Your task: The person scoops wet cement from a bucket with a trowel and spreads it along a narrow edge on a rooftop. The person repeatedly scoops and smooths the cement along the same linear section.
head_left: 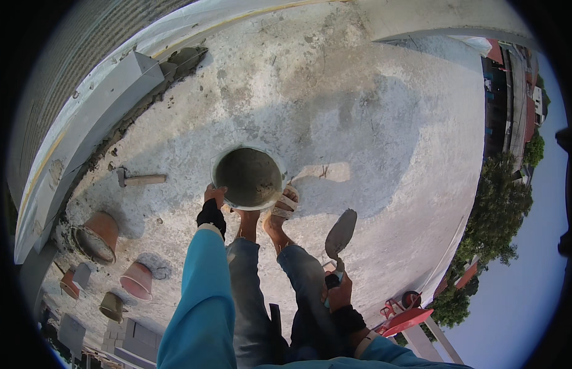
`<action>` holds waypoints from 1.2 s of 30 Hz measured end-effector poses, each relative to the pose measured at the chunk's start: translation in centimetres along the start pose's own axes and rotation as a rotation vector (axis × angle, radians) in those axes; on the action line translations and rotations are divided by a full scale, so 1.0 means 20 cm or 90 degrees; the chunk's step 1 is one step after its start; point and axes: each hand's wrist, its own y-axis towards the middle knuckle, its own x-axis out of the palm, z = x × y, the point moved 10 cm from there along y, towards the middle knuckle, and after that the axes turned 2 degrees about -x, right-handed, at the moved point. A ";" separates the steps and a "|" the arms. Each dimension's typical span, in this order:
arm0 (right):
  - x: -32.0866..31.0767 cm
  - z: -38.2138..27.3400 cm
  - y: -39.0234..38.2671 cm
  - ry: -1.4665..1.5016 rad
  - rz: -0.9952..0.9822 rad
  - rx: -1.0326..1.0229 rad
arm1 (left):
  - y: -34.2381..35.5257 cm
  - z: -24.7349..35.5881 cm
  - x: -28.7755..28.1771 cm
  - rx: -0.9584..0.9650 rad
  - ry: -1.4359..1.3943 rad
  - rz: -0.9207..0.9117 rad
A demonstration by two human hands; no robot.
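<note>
My left hand [216, 195] grips the near-left rim of a round bucket [280, 165] in front of my feet. Grey residue coats the inside of the bucket, and its open mouth faces up at me. In my right hand [340, 291], low and to the right, is a trowel [342, 234] held by its handle. The trowel's pointed blade, grey with mortar, points away from me and is apart from the bucket. Both forearms wear blue sleeves with dark cuffs.
A hammer [144, 179] lies on the rough concrete floor [372, 154] at left. Nearer stand an orange-brown bucket [99, 237], a pink bucket [137, 281] and an olive bucket [112, 305]. Grey blocks [133, 341] are stacked lower left. A low wall [107, 101] runs along the left; a red wheelbarrow [406, 320] stands lower right.
</note>
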 end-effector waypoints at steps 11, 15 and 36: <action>0.18 -0.91 -0.02 -0.085 -0.093 -0.079 | -0.60 0.90 0.19 0.179 0.163 0.166; 0.26 -1.40 0.09 -0.092 -0.135 -0.257 | -0.71 1.04 -0.08 0.196 0.100 0.281; 1.32 -2.57 1.95 -1.030 -0.088 -1.038 | -0.51 1.17 -0.30 0.330 -0.129 0.834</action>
